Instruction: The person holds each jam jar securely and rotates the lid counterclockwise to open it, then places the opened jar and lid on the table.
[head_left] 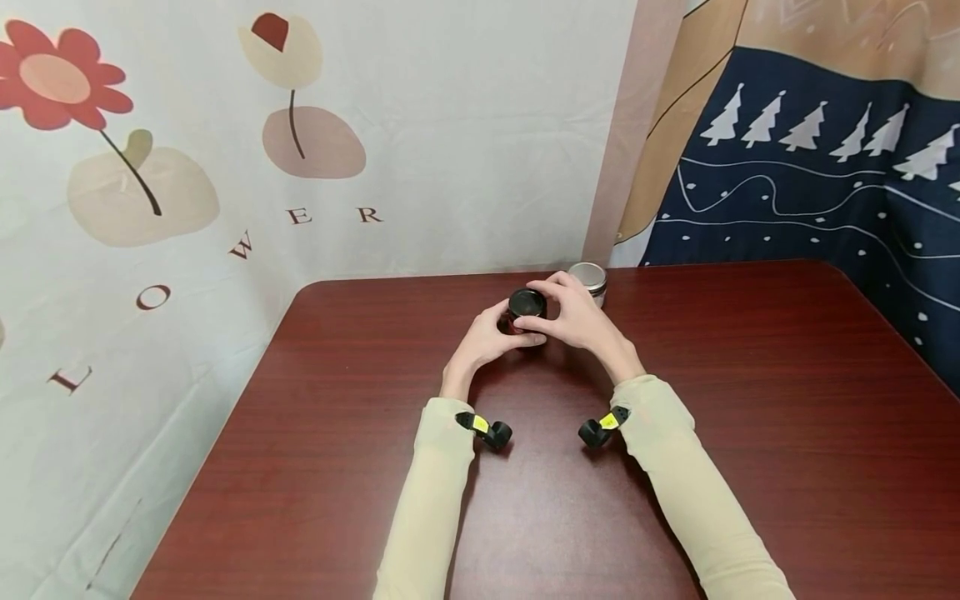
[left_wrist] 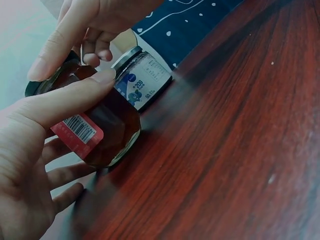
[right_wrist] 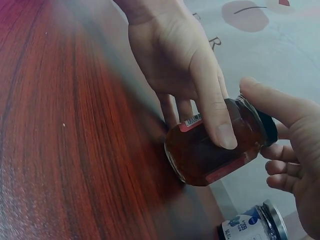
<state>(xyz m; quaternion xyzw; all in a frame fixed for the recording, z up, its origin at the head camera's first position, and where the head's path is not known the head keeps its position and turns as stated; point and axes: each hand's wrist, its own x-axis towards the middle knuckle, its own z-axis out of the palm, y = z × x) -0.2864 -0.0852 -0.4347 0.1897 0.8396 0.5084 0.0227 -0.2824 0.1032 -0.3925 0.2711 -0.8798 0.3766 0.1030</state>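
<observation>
A glass jar (right_wrist: 197,162) with dark amber contents and a black lid (head_left: 527,302) is between both hands near the table's far edge. My left hand (head_left: 483,340) grips its body, thumb across the near side, beside a red barcode label (left_wrist: 82,134). With thumb and fingers, my right hand (head_left: 579,318) holds the lid's rim. Whether the jar's base touches the table I cannot tell. Just behind the right hand stands a second jar (left_wrist: 145,82) with a silver lid (head_left: 587,273) and a white-and-blue label (right_wrist: 245,226).
The dark red wooden table (head_left: 360,417) ends just behind the jars. A pale printed curtain (head_left: 465,167) hangs beyond it, and a navy cloth with white trees (head_left: 795,183) hangs at the right. Small black devices (head_left: 495,433) sit on both sleeve cuffs.
</observation>
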